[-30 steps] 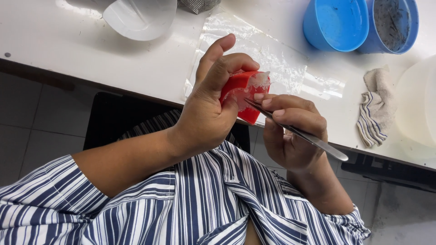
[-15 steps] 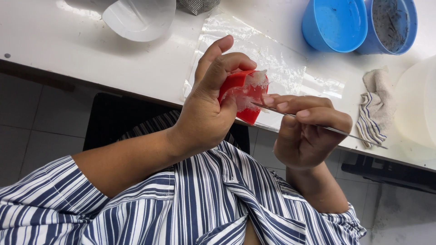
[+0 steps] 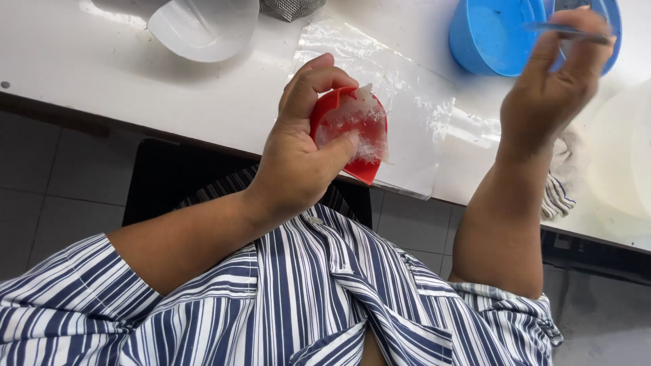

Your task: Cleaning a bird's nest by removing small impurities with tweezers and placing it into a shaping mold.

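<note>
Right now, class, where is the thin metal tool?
In the head view, the thin metal tool is at upper right, pinched in the right hand raised over the blue bowls, away from the red cup.

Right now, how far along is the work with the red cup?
The red cup in the left hand already carries whitish paste on its inside. In hand: the right hand holds a thin metal tool over the blue bowls. Left: paste clings to the cup.

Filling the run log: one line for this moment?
left hand: holds red cup | right hand: holds metal tool over blue bowl
</note>
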